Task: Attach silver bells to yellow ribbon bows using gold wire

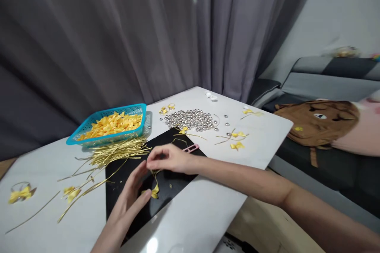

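Over a black mat [173,184], my left hand [129,199] has its thumb on a small yellow ribbon bow [154,191] with gold cord attached. Its other fingers reach up beside my right fingertips, and their grip is partly hidden. My right hand [173,159] is closed in a pinch at the upper end of the gold cord [156,178], which runs down to the bow. Exactly how the cord lies between the fingertips is too small to tell. A pink-handled tool [191,148] lies on the mat behind my right hand, partly covered by it.
A blue basket [111,140] of yellow bows stands at the back left, with a bundle of gold cords [117,152] before it. Silver beads [190,119] are heaped behind the mat. More corded bows [237,145] lie on the white table [192,221]. A brown bag [320,122] rests on the sofa.
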The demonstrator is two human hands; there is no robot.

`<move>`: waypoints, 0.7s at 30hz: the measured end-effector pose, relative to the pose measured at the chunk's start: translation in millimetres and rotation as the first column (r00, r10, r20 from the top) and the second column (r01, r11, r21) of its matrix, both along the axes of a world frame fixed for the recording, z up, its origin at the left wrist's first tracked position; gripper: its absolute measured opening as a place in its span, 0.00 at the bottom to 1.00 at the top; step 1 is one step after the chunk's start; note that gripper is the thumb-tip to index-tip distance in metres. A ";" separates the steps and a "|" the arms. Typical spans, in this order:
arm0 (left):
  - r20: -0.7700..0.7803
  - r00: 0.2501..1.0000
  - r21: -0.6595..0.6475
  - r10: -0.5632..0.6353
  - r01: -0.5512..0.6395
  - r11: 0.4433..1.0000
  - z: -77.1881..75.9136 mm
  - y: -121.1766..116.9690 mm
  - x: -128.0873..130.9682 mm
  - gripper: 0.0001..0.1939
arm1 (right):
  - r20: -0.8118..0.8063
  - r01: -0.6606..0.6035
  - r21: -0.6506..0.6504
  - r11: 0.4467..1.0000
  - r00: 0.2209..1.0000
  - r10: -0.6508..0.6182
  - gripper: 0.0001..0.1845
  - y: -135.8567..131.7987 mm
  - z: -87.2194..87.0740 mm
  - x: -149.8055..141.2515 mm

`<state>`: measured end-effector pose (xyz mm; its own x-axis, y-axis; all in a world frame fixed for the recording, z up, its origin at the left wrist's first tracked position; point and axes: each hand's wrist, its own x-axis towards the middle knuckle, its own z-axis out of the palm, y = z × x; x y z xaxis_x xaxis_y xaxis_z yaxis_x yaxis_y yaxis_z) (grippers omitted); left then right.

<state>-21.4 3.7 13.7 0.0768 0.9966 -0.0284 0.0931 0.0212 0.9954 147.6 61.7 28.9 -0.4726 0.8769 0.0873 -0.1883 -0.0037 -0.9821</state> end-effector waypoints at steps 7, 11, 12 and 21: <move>0.165 0.962 -0.265 0.217 -0.169 0.949 -13.8 -6.2 16.0 0.27 | 0.203 0.058 0.256 0.965 0.973 -0.112 0.13 -5.2 -15.4 -5.0; 0.100 0.968 -0.168 0.232 -0.213 0.962 -18.1 -5.7 17.3 0.23 | 0.365 -0.057 0.375 0.925 0.927 -0.091 0.12 -3.3 -6.8 -3.4; 0.095 0.968 -0.151 0.231 -0.215 0.965 -18.6 -6.1 19.1 0.23 | 0.414 -0.085 0.399 0.913 0.905 -0.097 0.11 0.7 -2.3 1.0; 0.043 0.985 -0.068 0.168 -0.165 0.984 -17.4 -11.4 27.3 0.20 | 0.738 0.291 0.555 0.779 0.262 -0.623 0.18 75.9 -1.8 116.5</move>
<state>5.9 -7.7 -3.7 -0.0875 0.9919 -0.0923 0.0344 0.0956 0.9948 264.0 137.6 27.1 0.0514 0.9839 0.1714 0.8533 0.0459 -0.5194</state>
